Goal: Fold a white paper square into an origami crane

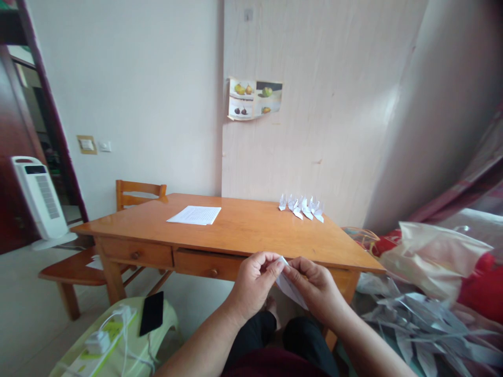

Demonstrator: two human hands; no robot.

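Note:
Both of my hands pinch one folded piece of white paper (290, 291) in front of the table's near edge, above my lap. My left hand (254, 283) grips its upper tip between thumb and forefinger. Close beside it, my right hand (316, 285) has its thumb and fingers closed on the paper's right side. The palms and arms hide part of the fold. At the table's far right stand several folded white paper figures (302, 206) with pointed tips. A stack of written or printed sheets (194, 214) lies toward the left on the wooden table (243, 230).
At lower left, a pale green stool (167, 319) bears a black phone (151, 313) and a power strip with plugs (98, 341). A wooden bench (74, 269) stands behind it. To the right are a heap of folded paper (424, 324) and a cream bag (432, 256).

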